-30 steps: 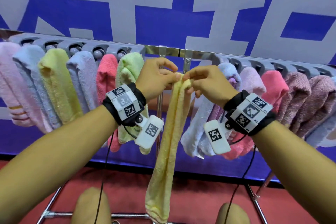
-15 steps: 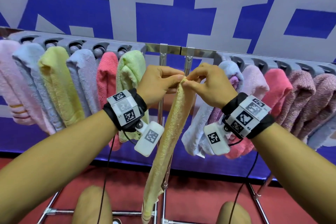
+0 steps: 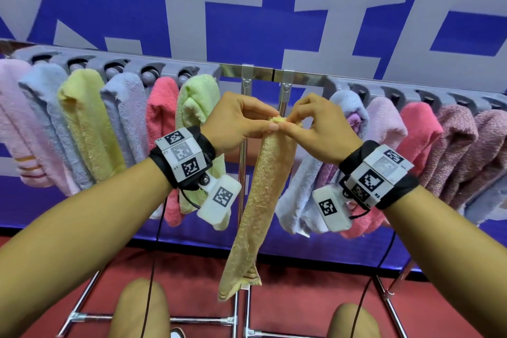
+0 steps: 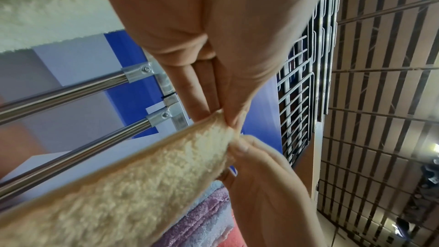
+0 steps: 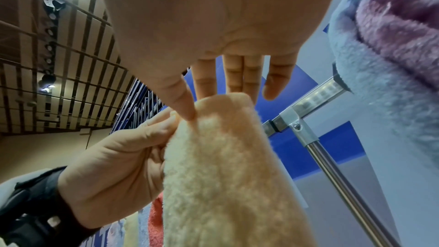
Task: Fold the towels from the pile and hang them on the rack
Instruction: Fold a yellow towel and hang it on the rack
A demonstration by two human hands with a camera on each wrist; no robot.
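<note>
A yellow towel (image 3: 260, 200), folded into a narrow strip, hangs straight down in front of the rack's middle gap. My left hand (image 3: 241, 121) and my right hand (image 3: 318, 123) meet at its top end and both pinch it there, thumbs against fingertips. In the left wrist view the left hand (image 4: 228, 119) nips the towel (image 4: 142, 176) at its top corner. In the right wrist view the thumb of my right hand (image 5: 190, 112) presses the towel (image 5: 225, 166) against the fingers behind it. The rack rail (image 3: 260, 74) runs just behind and above my hands.
Several folded towels hang left of the gap, ending in a green towel (image 3: 197, 101). Several more hang to the right, starting with a light blue towel (image 3: 348, 107). Two chrome posts (image 3: 241, 145) stand under the gap. A blue and white banner (image 3: 247, 8) backs the rack.
The towel's hanging strip has narrowed and its lower end has risen. Both hands have closed tighter together at its top end and stayed in front of the gap.
</note>
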